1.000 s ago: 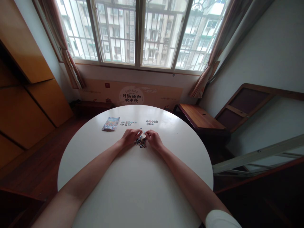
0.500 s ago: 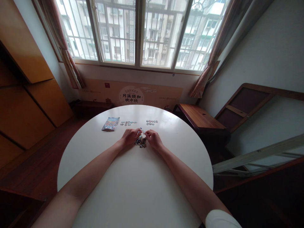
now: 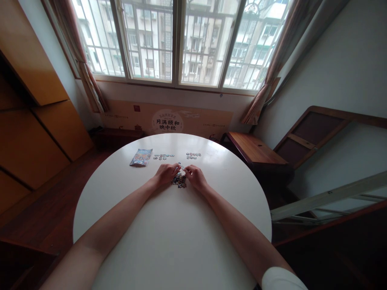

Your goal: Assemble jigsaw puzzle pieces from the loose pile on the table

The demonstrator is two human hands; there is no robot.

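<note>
On a round white table point(image 3: 169, 233), a small heap of jigsaw puzzle pieces point(image 3: 180, 181) lies between and just below my two hands. My left hand point(image 3: 166, 173) is closed, its fingertips pinched at the heap's upper left. Opposite it, my right hand point(image 3: 195, 176) is closed too, with thumb and fingers together around what looks like a puzzle piece. A few loose pieces show between the fingertips. What the left fingers hold is too small to make out. Farther back, puzzle pieces lie in short rows, one group at left point(image 3: 163, 156) and another at right point(image 3: 193, 155).
A colourful printed packet point(image 3: 141, 157) lies at the table's left back. Beyond the table are a printed cardboard panel point(image 3: 193, 117) and a barred window. A wooden stool-like bench point(image 3: 254, 149) stands at the right, orange cabinets point(image 3: 48, 137) at the left.
Almost nothing differs. Both hands stay over the heap with their fingers in nearly the same pinch.
</note>
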